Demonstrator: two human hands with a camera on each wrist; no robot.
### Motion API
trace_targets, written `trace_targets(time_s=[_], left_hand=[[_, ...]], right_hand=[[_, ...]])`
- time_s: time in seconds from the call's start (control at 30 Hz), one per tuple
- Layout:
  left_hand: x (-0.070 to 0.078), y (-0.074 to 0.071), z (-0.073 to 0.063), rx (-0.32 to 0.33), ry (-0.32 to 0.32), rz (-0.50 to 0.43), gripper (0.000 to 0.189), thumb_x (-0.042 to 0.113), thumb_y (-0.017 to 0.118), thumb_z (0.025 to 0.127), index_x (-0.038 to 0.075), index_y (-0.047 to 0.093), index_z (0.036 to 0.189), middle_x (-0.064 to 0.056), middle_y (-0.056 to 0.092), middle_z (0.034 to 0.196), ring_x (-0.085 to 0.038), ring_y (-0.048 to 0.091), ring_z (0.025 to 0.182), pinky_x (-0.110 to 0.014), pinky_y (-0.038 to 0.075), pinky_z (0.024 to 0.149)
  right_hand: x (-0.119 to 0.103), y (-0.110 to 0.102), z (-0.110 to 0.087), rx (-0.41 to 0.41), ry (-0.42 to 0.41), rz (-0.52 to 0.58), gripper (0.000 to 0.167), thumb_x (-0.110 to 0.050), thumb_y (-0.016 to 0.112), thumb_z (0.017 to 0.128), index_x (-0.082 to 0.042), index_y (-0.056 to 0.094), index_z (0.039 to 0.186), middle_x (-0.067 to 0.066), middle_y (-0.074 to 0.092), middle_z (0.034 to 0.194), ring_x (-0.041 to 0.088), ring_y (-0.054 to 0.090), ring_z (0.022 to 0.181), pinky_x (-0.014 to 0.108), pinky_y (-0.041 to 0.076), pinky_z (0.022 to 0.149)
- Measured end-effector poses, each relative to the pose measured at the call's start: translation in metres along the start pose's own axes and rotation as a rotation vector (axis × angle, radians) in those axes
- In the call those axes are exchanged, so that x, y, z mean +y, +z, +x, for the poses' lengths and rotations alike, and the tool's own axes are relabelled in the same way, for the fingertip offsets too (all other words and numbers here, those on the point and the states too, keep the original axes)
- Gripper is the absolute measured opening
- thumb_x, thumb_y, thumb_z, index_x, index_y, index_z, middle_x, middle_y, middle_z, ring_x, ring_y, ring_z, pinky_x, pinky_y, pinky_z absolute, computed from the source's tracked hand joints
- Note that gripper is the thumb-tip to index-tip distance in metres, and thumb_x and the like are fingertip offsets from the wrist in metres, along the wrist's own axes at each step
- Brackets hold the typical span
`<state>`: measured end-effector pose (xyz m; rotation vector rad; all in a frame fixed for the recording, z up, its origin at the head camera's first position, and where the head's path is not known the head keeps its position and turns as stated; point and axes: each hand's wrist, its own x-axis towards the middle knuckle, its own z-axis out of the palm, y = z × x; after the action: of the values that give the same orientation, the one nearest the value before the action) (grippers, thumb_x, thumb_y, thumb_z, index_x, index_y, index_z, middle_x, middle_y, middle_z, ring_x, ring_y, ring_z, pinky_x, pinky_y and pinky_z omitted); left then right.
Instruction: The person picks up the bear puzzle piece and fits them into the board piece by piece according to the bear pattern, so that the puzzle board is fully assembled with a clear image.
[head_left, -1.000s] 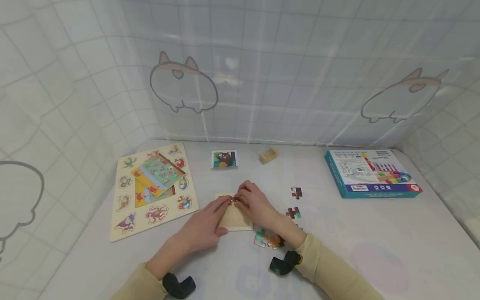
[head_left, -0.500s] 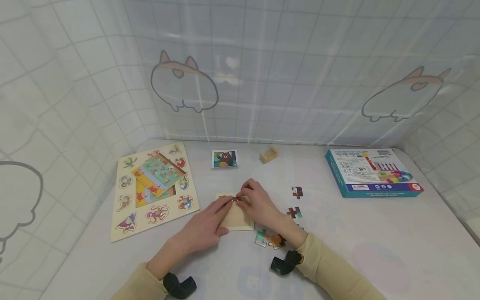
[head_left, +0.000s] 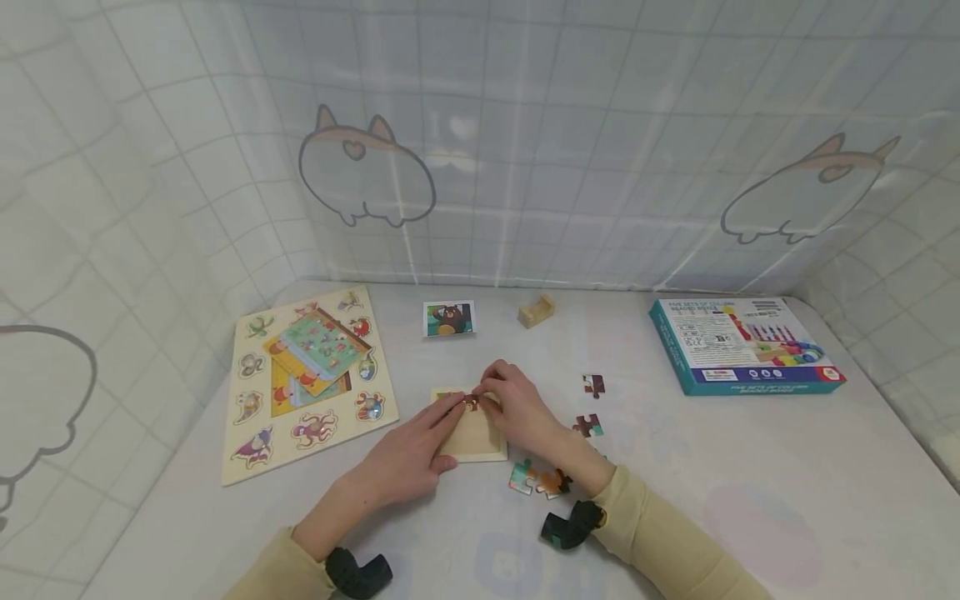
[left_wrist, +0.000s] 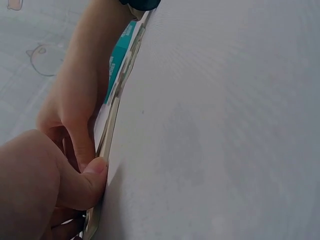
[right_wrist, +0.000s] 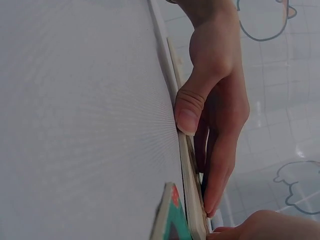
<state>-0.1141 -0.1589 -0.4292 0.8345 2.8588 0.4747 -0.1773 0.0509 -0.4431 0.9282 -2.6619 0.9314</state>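
A small, shallow wooden puzzle tray (head_left: 474, 443) lies on the table between the two hands. My left hand (head_left: 405, 454) holds it at the left, fingers stretched over its far part and thumb at the near left edge. In the right wrist view that thumb (right_wrist: 188, 120) presses on the tray's side. At the tray's far edge my right hand (head_left: 517, 412) pinches a brown jigsaw piece (head_left: 471, 402) with thumb and fingers, the left fingertips right beside it. A strip of picture shows along the far left edge; the fingers hide the rest.
Loose jigsaw pieces lie right of the tray: a brown one (head_left: 593, 385), another (head_left: 587, 426) and a teal one (head_left: 522, 477) by the right forearm. Behind are a bear picture card (head_left: 448, 318) and a small wooden block (head_left: 536, 312). An animal board (head_left: 315, 429) and boxed toy (head_left: 750, 346) flank them.
Both hands stay nearly in place at the tray's far edge. The right fingers shift slightly, and a little more of the brown jigsaw piece shows between the hands.
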Motion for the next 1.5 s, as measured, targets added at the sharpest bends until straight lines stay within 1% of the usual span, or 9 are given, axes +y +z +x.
trace_targets(time_s=[0.5, 0.6, 0.77, 0.87, 0.97, 1.03, 1.23, 1.37, 1.5], left_hand=[[0.0, 0.0, 0.0, 0.011, 0.008, 0.002, 0.07, 0.027, 0.064, 0.097, 0.001, 0.034, 0.154, -0.009, 0.026, 0.165, -0.027, 0.034, 0.148, -0.044, 0.041, 0.114], [0.0, 0.0, 0.0, 0.009, 0.012, -0.002, 0.07, 0.027, 0.064, 0.097, 0.001, 0.034, 0.154, -0.009, 0.025, 0.165, -0.027, 0.034, 0.148, -0.044, 0.041, 0.114], [0.0, 0.001, 0.001, -0.004, 0.004, -0.011, 0.071, 0.028, 0.064, 0.097, 0.002, 0.033, 0.155, -0.008, 0.025, 0.165, -0.027, 0.033, 0.148, -0.043, 0.041, 0.115], [0.0, 0.0, 0.0, -0.006, -0.006, -0.016, 0.071, 0.028, 0.064, 0.097, 0.003, 0.032, 0.155, -0.007, 0.024, 0.166, -0.026, 0.033, 0.149, -0.043, 0.041, 0.115], [0.0, -0.001, 0.0, -0.001, -0.007, -0.021, 0.071, 0.028, 0.065, 0.097, 0.003, 0.032, 0.155, -0.007, 0.025, 0.165, -0.026, 0.033, 0.149, -0.043, 0.041, 0.115], [0.0, -0.001, -0.001, -0.001, -0.007, -0.021, 0.071, 0.028, 0.064, 0.097, 0.003, 0.033, 0.155, -0.007, 0.025, 0.165, -0.026, 0.033, 0.148, -0.043, 0.041, 0.115], [0.001, 0.0, -0.001, -0.004, -0.02, -0.023, 0.069, 0.027, 0.064, 0.097, 0.003, 0.034, 0.155, -0.006, 0.024, 0.166, -0.026, 0.032, 0.149, -0.043, 0.039, 0.116], [0.001, 0.001, 0.0, -0.008, -0.023, -0.02, 0.07, 0.027, 0.063, 0.097, 0.004, 0.033, 0.155, -0.005, 0.024, 0.166, -0.025, 0.031, 0.15, -0.042, 0.038, 0.117], [0.0, 0.002, -0.001, -0.003, -0.018, -0.017, 0.07, 0.027, 0.064, 0.097, 0.003, 0.033, 0.155, -0.006, 0.024, 0.166, -0.025, 0.031, 0.15, -0.043, 0.038, 0.117]], right_hand=[[0.001, 0.001, 0.001, 0.006, -0.002, -0.014, 0.008, -0.007, 0.071, 0.092, -0.007, 0.077, 0.097, 0.003, 0.061, 0.104, 0.019, 0.057, 0.097, 0.032, 0.055, 0.083], [0.0, 0.001, 0.0, 0.002, 0.005, -0.018, 0.009, -0.004, 0.071, 0.092, -0.007, 0.076, 0.098, 0.004, 0.062, 0.104, 0.02, 0.057, 0.098, 0.034, 0.055, 0.085], [-0.004, -0.002, -0.004, -0.042, 0.033, -0.014, 0.015, 0.0, 0.069, 0.091, -0.006, 0.074, 0.103, 0.005, 0.061, 0.108, 0.021, 0.057, 0.102, 0.036, 0.054, 0.09], [-0.007, -0.006, -0.005, -0.075, 0.029, -0.005, 0.017, -0.002, 0.069, 0.091, -0.005, 0.072, 0.108, 0.006, 0.061, 0.112, 0.022, 0.057, 0.106, 0.037, 0.054, 0.094], [-0.007, -0.011, -0.009, -0.097, 0.019, 0.007, 0.023, -0.002, 0.068, 0.092, -0.003, 0.069, 0.115, 0.007, 0.061, 0.118, 0.023, 0.057, 0.111, 0.037, 0.054, 0.098], [-0.006, -0.015, -0.013, -0.095, 0.014, 0.009, 0.027, -0.001, 0.067, 0.092, -0.003, 0.068, 0.119, 0.007, 0.06, 0.122, 0.022, 0.057, 0.114, 0.037, 0.054, 0.099], [0.002, -0.036, -0.026, -0.045, 0.023, 0.004, 0.031, 0.001, 0.062, 0.092, -0.003, 0.066, 0.123, 0.007, 0.059, 0.127, 0.021, 0.056, 0.117, 0.038, 0.055, 0.093], [0.012, -0.049, -0.035, -0.009, 0.057, -0.007, 0.031, 0.0, 0.062, 0.092, -0.003, 0.066, 0.123, 0.007, 0.06, 0.127, 0.024, 0.056, 0.118, 0.042, 0.054, 0.093], [0.025, -0.063, -0.045, 0.028, 0.124, 0.006, 0.035, -0.001, 0.063, 0.092, -0.003, 0.064, 0.126, 0.008, 0.059, 0.129, 0.026, 0.054, 0.123, 0.047, 0.052, 0.099]])
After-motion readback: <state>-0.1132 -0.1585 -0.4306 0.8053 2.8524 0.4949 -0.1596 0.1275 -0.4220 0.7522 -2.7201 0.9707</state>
